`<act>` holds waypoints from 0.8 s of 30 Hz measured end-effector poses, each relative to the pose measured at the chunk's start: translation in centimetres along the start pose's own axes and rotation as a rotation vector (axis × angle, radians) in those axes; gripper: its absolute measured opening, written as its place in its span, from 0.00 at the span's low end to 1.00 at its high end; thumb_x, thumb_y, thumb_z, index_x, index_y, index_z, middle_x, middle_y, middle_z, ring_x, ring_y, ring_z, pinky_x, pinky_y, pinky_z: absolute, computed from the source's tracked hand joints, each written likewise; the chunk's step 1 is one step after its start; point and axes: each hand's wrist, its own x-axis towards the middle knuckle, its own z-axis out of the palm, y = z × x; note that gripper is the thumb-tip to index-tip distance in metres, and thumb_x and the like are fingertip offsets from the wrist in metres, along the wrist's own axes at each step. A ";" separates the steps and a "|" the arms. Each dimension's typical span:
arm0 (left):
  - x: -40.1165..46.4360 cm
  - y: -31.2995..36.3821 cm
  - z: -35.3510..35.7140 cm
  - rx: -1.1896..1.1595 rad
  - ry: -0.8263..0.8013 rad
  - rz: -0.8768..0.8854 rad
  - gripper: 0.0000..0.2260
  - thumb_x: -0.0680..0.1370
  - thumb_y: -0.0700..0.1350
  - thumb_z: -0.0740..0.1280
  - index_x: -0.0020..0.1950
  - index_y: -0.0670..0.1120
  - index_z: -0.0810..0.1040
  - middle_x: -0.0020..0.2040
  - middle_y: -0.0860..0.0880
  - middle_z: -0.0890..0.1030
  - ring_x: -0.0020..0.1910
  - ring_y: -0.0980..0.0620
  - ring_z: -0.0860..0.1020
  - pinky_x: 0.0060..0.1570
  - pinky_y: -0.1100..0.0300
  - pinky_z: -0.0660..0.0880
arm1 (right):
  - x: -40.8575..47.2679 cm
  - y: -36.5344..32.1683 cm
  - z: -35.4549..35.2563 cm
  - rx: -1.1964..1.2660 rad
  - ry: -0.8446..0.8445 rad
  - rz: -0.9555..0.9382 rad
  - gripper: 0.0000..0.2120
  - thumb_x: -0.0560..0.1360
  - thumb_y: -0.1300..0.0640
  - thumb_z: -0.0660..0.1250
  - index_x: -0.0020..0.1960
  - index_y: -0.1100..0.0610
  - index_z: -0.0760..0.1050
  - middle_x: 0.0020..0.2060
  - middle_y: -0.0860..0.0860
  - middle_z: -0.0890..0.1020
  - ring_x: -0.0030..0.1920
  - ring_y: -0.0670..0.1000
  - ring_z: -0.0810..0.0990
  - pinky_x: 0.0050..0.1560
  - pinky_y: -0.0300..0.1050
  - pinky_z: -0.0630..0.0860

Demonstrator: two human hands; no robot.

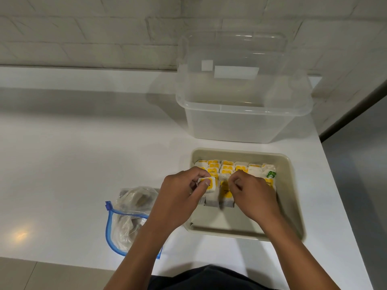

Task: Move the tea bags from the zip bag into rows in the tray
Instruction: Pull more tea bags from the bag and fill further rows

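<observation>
Left hand pinches a tea bag over the tray. Right hand, beside it, fingers curled onto the rows; grasp indeterminate. Zip bag lies left of the grip.

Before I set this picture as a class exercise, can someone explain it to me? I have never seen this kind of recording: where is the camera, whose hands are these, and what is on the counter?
There is no machine here. A person wears a camera on the head, so the single picture looks down at their own two bare hands. On the white counter sits a beige tray with rows of tea bags, most with yellow tags, filling its far part. The left hand pinches one tea bag at the near row. The right hand is curled over the rows beside it; whether it grips anything cannot be told. To the left lies a clear zip bag with a blue seal, open, with more tea bags inside. Behind the tray stands a clear plastic box with its lid up.
</observation>
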 end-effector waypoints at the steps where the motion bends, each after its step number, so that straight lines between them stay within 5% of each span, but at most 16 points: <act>1: 0.2 0.1 0.1 0.016 0.003 0.016 0.02 0.79 0.48 0.71 0.49 0.55 0.82 0.34 0.53 0.79 0.37 0.50 0.77 0.40 0.61 0.73 | -0.2 0.0 -0.3 0.032 0.014 -0.016 0.06 0.79 0.50 0.60 0.47 0.46 0.74 0.38 0.43 0.83 0.43 0.51 0.80 0.37 0.46 0.76; 4: 0.7 0.2 0.6 0.059 -0.027 0.053 0.02 0.79 0.50 0.70 0.51 0.57 0.81 0.32 0.52 0.78 0.35 0.51 0.77 0.39 0.58 0.74 | -1.0 -0.2 -1.3 0.231 0.026 -0.051 0.06 0.79 0.54 0.64 0.48 0.46 0.79 0.36 0.40 0.81 0.34 0.41 0.77 0.39 0.38 0.72; 7: 1.5 0.3 1.4 0.108 -0.099 0.071 0.05 0.78 0.54 0.68 0.54 0.58 0.80 0.34 0.54 0.80 0.36 0.54 0.78 0.39 0.54 0.76 | -2.2 -0.7 -3.2 0.417 -0.032 -0.059 0.14 0.77 0.63 0.65 0.52 0.45 0.81 0.39 0.37 0.82 0.32 0.41 0.76 0.36 0.28 0.69; 10: 2.2 0.6 2.2 0.093 -0.181 0.045 0.04 0.78 0.53 0.69 0.53 0.57 0.81 0.37 0.55 0.82 0.39 0.56 0.80 0.42 0.55 0.77 | -3.1 -1.0 -4.7 0.449 -0.109 -0.086 0.18 0.74 0.65 0.66 0.54 0.42 0.79 0.32 0.34 0.79 0.29 0.47 0.73 0.33 0.30 0.70; 16: 2.9 1.3 3.4 -0.028 -0.241 0.009 0.04 0.77 0.49 0.73 0.48 0.51 0.81 0.38 0.55 0.83 0.40 0.58 0.81 0.40 0.66 0.76 | -3.1 -0.1 -4.8 0.476 -0.107 -0.118 0.02 0.77 0.53 0.71 0.46 0.46 0.81 0.34 0.37 0.79 0.24 0.43 0.68 0.28 0.32 0.63; 24: 2.6 1.4 3.8 -0.055 -0.320 0.027 0.05 0.78 0.49 0.72 0.53 0.51 0.81 0.45 0.57 0.84 0.45 0.61 0.82 0.48 0.66 0.77 | -2.7 2.5 -3.8 0.250 -0.197 -0.029 0.05 0.77 0.53 0.70 0.42 0.47 0.77 0.33 0.42 0.81 0.36 0.42 0.79 0.40 0.40 0.75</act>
